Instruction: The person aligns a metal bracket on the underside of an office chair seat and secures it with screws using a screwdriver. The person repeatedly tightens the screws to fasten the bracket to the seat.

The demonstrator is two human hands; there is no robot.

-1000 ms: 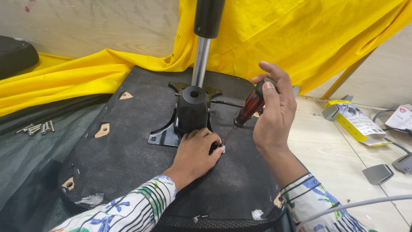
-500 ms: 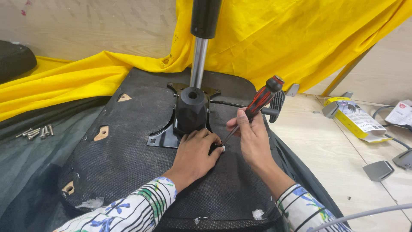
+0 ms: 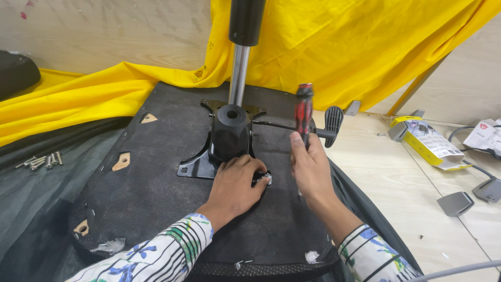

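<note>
Gripping a red-and-black-handled screwdriver (image 3: 304, 110) upright, the right hand (image 3: 312, 168) has its fingers clenched round the lower handle, the shaft hidden behind them, just right of the black metal chair mechanism plate (image 3: 228, 141) bolted to the upturned black fabric seat base (image 3: 156, 203). Left hand (image 3: 236, 183) lies flat on the plate's front edge, fingertips curled over something small I cannot identify. Counted: 1 screwdriver, 1 chrome gas-lift column (image 3: 239, 68), about 6 loose silver screws (image 3: 40, 161) well left.

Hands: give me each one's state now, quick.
Left hand: fingers curled, pressing at the black mounting plate corner.
Right hand: closed on the red-and-black screwdriver, upright.
</note>
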